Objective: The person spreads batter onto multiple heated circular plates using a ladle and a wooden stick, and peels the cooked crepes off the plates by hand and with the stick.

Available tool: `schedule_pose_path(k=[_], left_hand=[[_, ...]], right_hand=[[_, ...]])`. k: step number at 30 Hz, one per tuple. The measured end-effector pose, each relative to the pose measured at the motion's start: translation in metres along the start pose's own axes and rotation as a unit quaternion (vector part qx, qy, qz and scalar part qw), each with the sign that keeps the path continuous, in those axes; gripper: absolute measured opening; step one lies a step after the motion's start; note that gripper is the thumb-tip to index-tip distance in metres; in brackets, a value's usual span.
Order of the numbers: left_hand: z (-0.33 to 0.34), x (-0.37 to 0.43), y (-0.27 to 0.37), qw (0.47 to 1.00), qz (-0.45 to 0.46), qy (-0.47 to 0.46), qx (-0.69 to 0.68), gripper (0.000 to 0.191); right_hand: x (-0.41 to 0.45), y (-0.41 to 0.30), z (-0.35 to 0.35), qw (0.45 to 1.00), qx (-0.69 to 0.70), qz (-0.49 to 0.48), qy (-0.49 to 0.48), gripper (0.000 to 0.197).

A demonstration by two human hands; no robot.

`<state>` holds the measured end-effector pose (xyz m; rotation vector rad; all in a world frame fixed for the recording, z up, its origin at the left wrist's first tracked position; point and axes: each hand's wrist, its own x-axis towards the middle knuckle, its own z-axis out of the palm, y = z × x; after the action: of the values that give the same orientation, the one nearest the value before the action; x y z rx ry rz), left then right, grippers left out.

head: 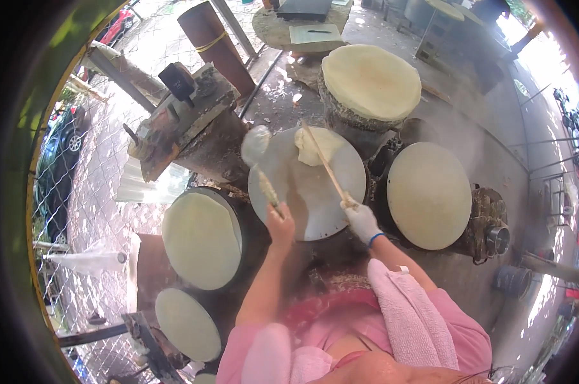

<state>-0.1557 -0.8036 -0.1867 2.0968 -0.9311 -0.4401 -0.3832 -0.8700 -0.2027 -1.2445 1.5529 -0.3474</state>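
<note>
In front of me is a round grey griddle (275, 187) with a brown wet streak down its middle. A pale heap of batter or dough (310, 146) lies on its far part. My left hand (280, 223) is bare and grips the coated handle of a ladle-like tool (267, 187); its rounded pale head, blurred, is over the griddle's far left rim. My right hand (363, 222), in a whitish glove, holds a thin wooden stick (325, 161). The stick crosses over the pale heap; whether it touches the heap I cannot tell.
Thin pale flatbreads cover griddles at right (428, 197), left (200, 240) and lower left (188, 324). A stack of flatbreads (371, 81) stands beyond. Far left is a worn stand (198, 120) bearing a black box (176, 80). Steam drifts at right; a chain-link fence (92, 201) runs left.
</note>
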Motion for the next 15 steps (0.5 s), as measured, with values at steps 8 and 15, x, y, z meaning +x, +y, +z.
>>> schedule_pose_path(k=[8, 15], left_hand=[[-0.085, -0.004, -0.059, 0.995, 0.075, -0.065, 0.003, 0.029], [-0.131, -0.037, -0.034, 0.945, -0.166, -0.076, -0.271, 0.021]], right_hand=[[-0.015, -0.031, 0.016, 0.974, 0.186, 0.083, -0.097, 0.036], [0.035, 0.008, -0.041, 0.978, -0.007, -0.198, 0.062, 0.045]])
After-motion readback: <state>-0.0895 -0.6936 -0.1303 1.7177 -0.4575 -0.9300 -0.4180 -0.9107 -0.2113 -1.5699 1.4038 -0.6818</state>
